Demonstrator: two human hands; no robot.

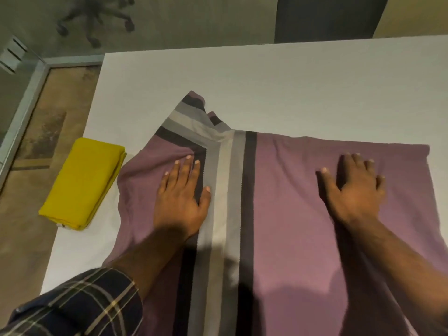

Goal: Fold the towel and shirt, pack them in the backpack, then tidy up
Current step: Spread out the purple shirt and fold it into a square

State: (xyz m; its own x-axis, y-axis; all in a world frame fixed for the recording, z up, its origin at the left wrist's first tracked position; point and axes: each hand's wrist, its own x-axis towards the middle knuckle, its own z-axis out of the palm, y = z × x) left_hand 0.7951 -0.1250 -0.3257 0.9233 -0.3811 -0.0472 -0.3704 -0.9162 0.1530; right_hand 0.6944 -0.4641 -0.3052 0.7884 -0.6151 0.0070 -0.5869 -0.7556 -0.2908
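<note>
Both grips, left hand (180, 200) and right hand (352, 190), press shirt (291, 190); yellow towel (82, 180) beside.

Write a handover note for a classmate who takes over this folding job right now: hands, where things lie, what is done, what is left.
Left hand: flat, fingers straight, pressing the purple striped cloth beside its stripes.
Right hand: flat on the same cloth, further right.
The purple cloth lies spread on the white table, its far left corner turned up and creased.
Done: the yellow cloth sits folded at the table's left edge.
Left: fold the purple cloth, pack both, tidy up. No backpack is in view.
</note>
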